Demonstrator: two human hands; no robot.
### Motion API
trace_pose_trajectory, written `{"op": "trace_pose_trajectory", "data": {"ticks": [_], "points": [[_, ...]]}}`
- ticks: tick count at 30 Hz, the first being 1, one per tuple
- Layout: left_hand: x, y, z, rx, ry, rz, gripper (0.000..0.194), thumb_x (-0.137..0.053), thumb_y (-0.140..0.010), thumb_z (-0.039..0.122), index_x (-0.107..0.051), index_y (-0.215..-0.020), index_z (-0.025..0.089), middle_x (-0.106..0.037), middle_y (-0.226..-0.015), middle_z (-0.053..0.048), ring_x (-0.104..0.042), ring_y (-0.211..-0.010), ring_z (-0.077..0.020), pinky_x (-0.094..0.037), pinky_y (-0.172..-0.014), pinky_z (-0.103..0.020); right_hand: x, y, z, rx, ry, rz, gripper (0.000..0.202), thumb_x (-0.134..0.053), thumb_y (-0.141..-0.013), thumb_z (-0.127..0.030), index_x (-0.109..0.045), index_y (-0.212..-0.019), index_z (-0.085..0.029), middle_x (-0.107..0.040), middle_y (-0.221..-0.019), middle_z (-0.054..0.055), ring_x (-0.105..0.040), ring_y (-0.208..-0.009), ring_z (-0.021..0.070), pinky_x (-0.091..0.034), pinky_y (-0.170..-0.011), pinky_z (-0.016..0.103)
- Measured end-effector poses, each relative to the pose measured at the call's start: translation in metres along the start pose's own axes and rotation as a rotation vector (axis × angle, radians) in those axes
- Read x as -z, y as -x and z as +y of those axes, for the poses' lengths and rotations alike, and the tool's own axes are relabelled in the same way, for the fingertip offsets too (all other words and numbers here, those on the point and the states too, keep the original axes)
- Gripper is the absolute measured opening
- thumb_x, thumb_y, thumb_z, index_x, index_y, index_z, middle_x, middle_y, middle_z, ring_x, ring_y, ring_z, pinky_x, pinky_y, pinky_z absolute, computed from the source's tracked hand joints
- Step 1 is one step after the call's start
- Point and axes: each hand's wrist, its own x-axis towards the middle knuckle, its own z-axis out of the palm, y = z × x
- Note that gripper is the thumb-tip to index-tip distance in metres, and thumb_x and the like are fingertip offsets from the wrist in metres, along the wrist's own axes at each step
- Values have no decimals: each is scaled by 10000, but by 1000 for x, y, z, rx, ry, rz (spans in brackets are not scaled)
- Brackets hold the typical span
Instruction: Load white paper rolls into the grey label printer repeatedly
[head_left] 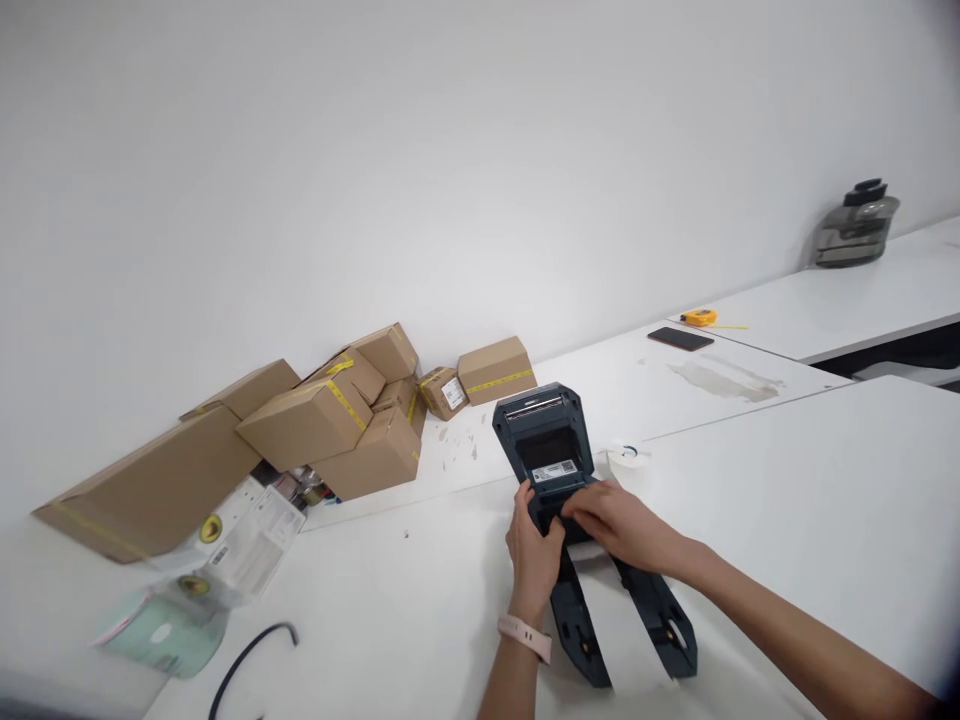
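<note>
A dark label printer (541, 425) stands on the white table with its lid raised and a white sticker inside the lid. My left hand (534, 555), a pink band on its wrist, is wrapped round the printer's left edge, thumb over the inside. My right hand (619, 522) reaches in from the right, its fingers bent together at the printer's middle. What those fingertips pinch, if anything, is hidden. A wide white paper strip (621, 625) runs from the printer toward me between two dark side arms.
Cardboard boxes (307, 425) are piled against the wall at the left. Nearer are a white carton (251, 545), a mint-green container (169, 635) and a black cable (244, 655). A paper roll (628, 458), phone (680, 339), yellow tape measure (699, 318) and dark jug (855, 232) lie rightward.
</note>
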Motion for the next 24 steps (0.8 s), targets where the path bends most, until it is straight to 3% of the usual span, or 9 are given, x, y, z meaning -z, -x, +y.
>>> {"op": "trace_pose_trajectory", "data": {"ticks": [1,3,6,9,12,15,18,24], "points": [[-1,1,-2,-17,13,26,625,-580,-790,173,-464,-1402,219,-577,-1413,-98,-526,-1317,-244,-392,-1094,-363,-8,1,0,45,69,-137,305,-425,-909,-136,-717,-969,-203,-769,-965,90,-705,-957,239,-445,-1016,434],[-3,3,-5,-20,57,72,623,-544,-808,159,-443,-1420,223,-568,-1430,-90,-540,-1309,-234,-408,-1081,-344,-23,-1,-1,81,147,-272,280,-487,-822,-72,-735,-911,-165,-772,-892,125,-716,-931,275,-358,-1085,505],[-5,5,-8,2,84,69,635,-528,-827,170,-414,-1449,225,-597,-1402,-87,-581,-1263,-233,-438,-1054,-341,-33,-9,-2,75,195,-344,303,-541,-733,-34,-732,-955,-112,-764,-922,185,-713,-942,325,-343,-1070,536],[-5,7,-9,-11,81,66,630,-522,-836,175,-410,-1454,229,-570,-1436,-80,-547,-1307,-228,-424,-1073,-337,-28,-15,-3,61,196,-388,294,-497,-788,-51,-725,-958,-124,-763,-930,184,-714,-929,326,-415,-975,490],[-5,8,-8,-22,97,85,618,-522,-843,177,-415,-1449,232,-549,-1458,-76,-511,-1345,-218,-399,-1101,-334,-15,-21,-2,47,150,-437,271,-464,-838,-96,-722,-876,-169,-769,-891,134,-718,-880,300,-475,-807,392],[-5,8,-8,-16,131,83,610,-524,-851,185,-411,-1449,236,-572,-1434,-81,-521,-1337,-214,-398,-1103,-335,-5,-30,3,47,89,-506,310,-462,-822,-92,-730,-911,-222,-782,-907,56,-726,-827,241,-455,-661,296],[-6,9,-9,-16,171,81,608,-533,-855,195,-408,-1448,238,-589,-1414,-86,-541,-1318,-214,-410,-1093,-338,-4,-39,8,66,76,-572,378,-479,-770,-67,-747,-961,-254,-787,-910,31,-727,-825,230,-430,-623,277],[-7,9,-10,-21,207,88,616,-569,-838,209,-424,-1436,249,-613,-1386,-87,-575,-1280,-220,-437,-1070,-344,-13,-48,12,144,91,-688,216,-591,-695,-165,-766,-796,-240,-736,-721,45,-693,-741,265,-418,-597,303]]}}
